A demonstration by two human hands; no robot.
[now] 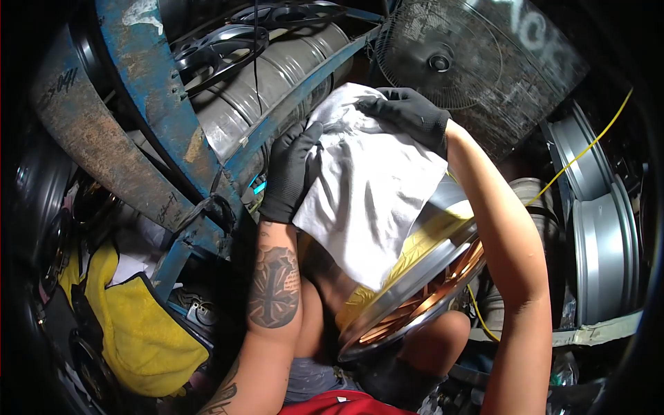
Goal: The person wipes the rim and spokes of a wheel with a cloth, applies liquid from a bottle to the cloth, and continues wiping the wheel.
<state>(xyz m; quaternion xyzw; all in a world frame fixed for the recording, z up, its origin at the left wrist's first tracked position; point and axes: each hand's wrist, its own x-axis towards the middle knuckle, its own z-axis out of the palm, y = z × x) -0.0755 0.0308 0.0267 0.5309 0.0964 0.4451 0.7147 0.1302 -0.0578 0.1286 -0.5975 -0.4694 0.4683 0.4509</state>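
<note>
Both of my hands wear black gloves and grip a white cloth (370, 180) along its upper part. My left hand (290, 166) closes on the cloth's left edge, thumb on top. At the upper right, my right hand (411, 117) pinches the far edge. The cloth hangs down in folds over a wheel rim (408, 290) that rests tilted at my legs. Copper-coloured spokes and a polished lip show on the rim, with yellow covering (422, 250) around its barrel. Part of the rim is hidden beneath the cloth.
A blue metal frame (149, 90) stands at left beside a grey drum (277, 76) with dark rims on it. Ahead is a black fan (439, 63). Silver rims (609, 249) stand at right, near a yellow cable (588, 149). A yellow towel (142, 339) hangs at lower left.
</note>
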